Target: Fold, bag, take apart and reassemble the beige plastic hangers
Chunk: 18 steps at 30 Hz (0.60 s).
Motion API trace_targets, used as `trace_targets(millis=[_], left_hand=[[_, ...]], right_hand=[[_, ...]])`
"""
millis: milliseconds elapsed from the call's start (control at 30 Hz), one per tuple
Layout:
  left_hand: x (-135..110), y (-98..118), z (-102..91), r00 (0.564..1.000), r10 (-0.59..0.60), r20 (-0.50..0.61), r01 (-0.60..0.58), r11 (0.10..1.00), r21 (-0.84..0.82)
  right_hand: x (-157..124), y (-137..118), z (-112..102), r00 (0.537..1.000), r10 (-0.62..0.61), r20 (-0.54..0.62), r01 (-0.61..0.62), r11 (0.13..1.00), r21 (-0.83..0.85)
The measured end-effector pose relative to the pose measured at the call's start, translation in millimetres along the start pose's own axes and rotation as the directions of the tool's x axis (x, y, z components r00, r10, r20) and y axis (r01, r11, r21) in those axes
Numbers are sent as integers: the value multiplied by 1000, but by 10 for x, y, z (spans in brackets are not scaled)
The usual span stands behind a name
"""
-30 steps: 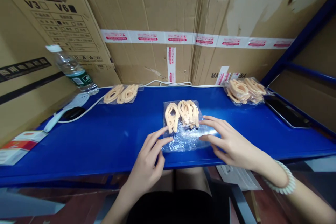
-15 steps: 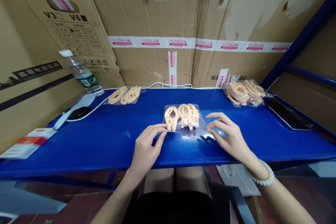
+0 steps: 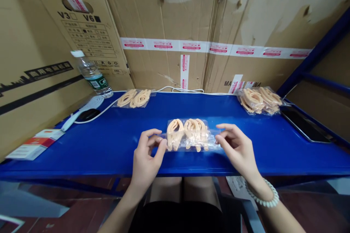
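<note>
Visibly crinkled bag (image 3: 188, 137), beige loops (image 3: 201, 127)

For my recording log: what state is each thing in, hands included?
Left hand: pinching the middle bag's left side
Right hand: pinching its right side
Middle bag: plastic held across its beige pieces
Left bag: lying flat
Right bagged pieces: heaped
Bottle: standing, capped
Phone-like device: lying flat, screen dark
Brush: lying down
Small box: lying flat
Cable: loosely looped
</note>
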<state>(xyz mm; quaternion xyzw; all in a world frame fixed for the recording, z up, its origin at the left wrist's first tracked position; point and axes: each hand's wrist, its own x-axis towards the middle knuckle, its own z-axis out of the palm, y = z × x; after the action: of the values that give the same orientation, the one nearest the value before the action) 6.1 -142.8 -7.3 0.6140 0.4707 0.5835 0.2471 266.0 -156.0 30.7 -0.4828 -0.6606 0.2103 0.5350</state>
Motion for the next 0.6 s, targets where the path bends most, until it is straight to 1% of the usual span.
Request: trace_targets(millis=[67,133,167,233,300,333,400,467,533,600], left_hand=[[-82,-101,15,1000,24,13,-25,998,52],[-162,-165,16,993,120,8,-119,981,156],[-194,-178,10,983,182,15,-180,959,217],[-241,-169,-13,958,278,65,-284,903,323],[-270,-136,-43,940,318,121,-340,857,387],[-281,-122,-59,934,333,132,-358,840,407],[-302,-114,-91,920,374,118,-386,804,452],[-322,-133,-127,899,425,108,-418,758,501],[-335,-165,-171,877,462,133,-459,721,520],[-341,-198,-223,857,479,189,-505,709,492]], right_hand=[[-82,61,33,999,-25,35,26,999,-32],[-166,119,54,992,-89,90,100,987,-126],[-206,147,62,983,-131,126,154,969,-191],[-276,198,77,957,-216,193,269,910,-314],[-330,237,95,930,-279,238,354,850,-390],[-349,249,103,922,-290,255,375,832,-409],[-372,253,110,916,-284,284,385,822,-419],[-375,231,99,917,-252,308,367,834,-411],[-367,199,71,918,-218,330,347,846,-405],[-359,179,35,913,-215,345,358,829,-430]])
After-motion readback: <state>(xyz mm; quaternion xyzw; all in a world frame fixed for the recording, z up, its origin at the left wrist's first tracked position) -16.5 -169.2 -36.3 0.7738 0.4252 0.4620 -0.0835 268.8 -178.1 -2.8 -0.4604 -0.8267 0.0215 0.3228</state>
